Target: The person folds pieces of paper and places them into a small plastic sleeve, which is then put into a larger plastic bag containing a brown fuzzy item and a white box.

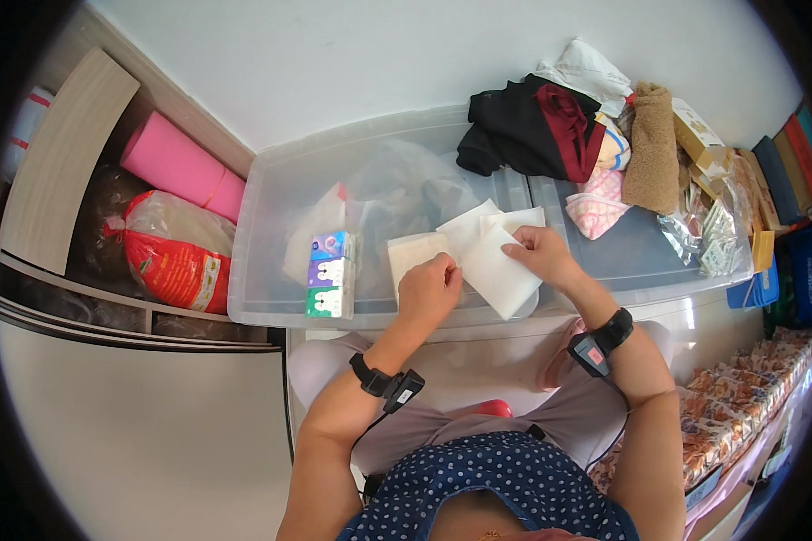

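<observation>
A white square paper napkin (503,281) is held up above the clear plastic lids. My right hand (539,255) is closed on its upper right edge, thumb on top. At its left corner, the fingers of my left hand (429,290) are pinched together on the paper. More white napkins (467,231) lie fanned out just behind it. Partly under my left hand rests a cream-coloured square stack (413,252), its near part hidden. A pack of pocket tissues (331,274) in blue, purple and green stands to the left, beside a crumpled clear plastic bag (406,185).
Two translucent plastic box lids (271,243) form the work surface. Black and maroon clothing (537,126), a rolled brown towel (651,149) and small packets (717,234) occupy the right. An open drawer at left holds a pink roll (180,167) and a red bag (176,261).
</observation>
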Tool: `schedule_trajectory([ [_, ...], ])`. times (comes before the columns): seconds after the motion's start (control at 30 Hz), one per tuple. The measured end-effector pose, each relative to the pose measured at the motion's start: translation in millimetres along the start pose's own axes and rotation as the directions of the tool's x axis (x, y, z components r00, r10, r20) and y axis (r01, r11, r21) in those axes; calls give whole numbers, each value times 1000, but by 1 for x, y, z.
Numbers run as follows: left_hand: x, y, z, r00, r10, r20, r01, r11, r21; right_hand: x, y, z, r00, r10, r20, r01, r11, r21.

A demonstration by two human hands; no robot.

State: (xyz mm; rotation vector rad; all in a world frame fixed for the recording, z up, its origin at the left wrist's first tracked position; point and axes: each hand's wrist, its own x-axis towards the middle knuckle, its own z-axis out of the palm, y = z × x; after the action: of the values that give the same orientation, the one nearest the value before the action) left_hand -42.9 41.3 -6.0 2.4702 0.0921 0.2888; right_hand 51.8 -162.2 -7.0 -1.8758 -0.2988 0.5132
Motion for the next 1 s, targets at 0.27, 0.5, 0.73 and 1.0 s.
schedule_trajectory([
  [0.27, -10, 1, -8, 999, 39, -25, -42, 993, -112, 23, 30, 42, 985, -130, -116, 132, 991, 13],
  [0.5, -18, -10, -9, 990, -79, 116, 55, 980, 192, 30, 24, 57, 968, -178, -178, 165, 983, -85],
  [0.73, -22, -4, -12, 996, -43, 80, 46, 998, -39, 34, 25, 62, 961, -197, -194, 173, 976, -134],
  [1.0, -25, -8, -9, 992, -62, 111, 61, 998, 11, 38, 30, 74, 945, -90, -314, 106, 994, 35],
])
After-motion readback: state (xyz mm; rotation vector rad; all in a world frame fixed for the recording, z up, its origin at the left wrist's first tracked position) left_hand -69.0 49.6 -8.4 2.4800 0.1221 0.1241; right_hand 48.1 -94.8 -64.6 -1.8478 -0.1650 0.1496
